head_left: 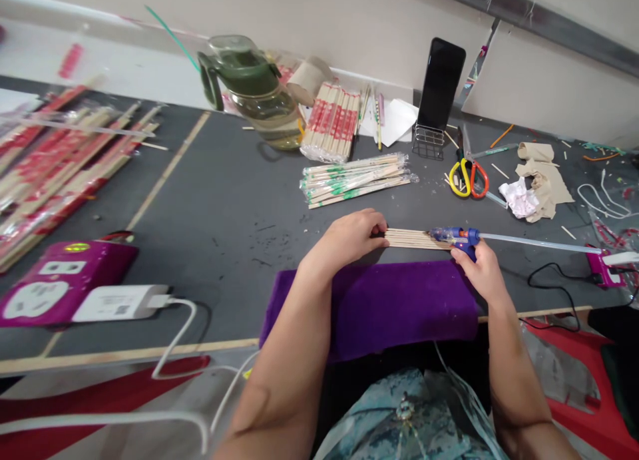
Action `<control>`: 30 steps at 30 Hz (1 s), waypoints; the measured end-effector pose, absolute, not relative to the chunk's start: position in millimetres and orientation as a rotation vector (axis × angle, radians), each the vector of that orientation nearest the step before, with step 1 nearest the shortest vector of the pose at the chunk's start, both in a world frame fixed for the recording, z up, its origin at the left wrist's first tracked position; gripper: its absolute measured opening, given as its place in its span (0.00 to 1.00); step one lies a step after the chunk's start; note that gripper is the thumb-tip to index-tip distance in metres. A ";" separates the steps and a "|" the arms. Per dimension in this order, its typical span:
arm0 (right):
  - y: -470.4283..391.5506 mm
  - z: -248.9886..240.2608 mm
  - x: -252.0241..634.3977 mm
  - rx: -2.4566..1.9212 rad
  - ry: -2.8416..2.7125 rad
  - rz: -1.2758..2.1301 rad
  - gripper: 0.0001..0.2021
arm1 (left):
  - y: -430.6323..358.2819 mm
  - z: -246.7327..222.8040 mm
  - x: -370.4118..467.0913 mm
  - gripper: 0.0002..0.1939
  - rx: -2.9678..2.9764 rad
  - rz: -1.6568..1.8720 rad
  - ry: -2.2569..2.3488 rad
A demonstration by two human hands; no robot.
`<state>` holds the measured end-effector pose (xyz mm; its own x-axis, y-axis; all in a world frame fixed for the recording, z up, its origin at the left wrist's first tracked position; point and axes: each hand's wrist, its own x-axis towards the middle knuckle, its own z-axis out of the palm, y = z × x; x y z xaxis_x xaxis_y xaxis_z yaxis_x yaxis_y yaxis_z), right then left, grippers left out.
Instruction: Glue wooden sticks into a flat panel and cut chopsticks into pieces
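A flat row of wooden chopsticks (pixel 412 238) lies side by side on the dark table, just beyond a purple cloth (pixel 399 307). My left hand (pixel 355 235) is closed on the left ends of the row, fingers on the far side and thumb on the near side. In my right hand (pixel 478 267) is a blue glue gun (pixel 454 235), its nozzle pointing left at the chopsticks' right part. A long clear glue stick (pixel 539 243) sticks out of the gun's back. Whether the nozzle touches the wood, I cannot tell.
Wrapped chopsticks (pixel 357 179) lie beyond my hands, with a bundled pack (pixel 330 122) and a jug (pixel 259 94) behind. A phone (pixel 440 84) stands upright near scissors (pixel 468 174) and crumpled paper (pixel 520 197). At left are a purple power socket (pixel 37 297) and more packed chopsticks (pixel 64 160).
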<state>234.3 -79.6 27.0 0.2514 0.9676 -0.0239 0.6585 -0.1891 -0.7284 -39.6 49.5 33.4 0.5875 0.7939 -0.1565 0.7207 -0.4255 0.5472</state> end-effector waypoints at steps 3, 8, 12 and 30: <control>-80.8 29.2 236.0 -1.941 -1.486 0.642 0.23 | 49.8 32.4 -39.7 0.09 2.237 0.174 1.199; -83.3 26.9 243.1 -1.938 -1.466 0.673 0.22 | 50.5 30.2 -40.0 0.09 2.238 0.187 1.184; -85.1 22.7 249.0 -1.928 -1.438 0.703 0.23 | 51.3 27.7 -41.0 0.09 2.242 0.198 1.183; -94.7 29.9 253.5 -1.515 -0.947 1.048 0.16 | 52.8 27.3 -42.9 0.10 2.273 0.224 1.106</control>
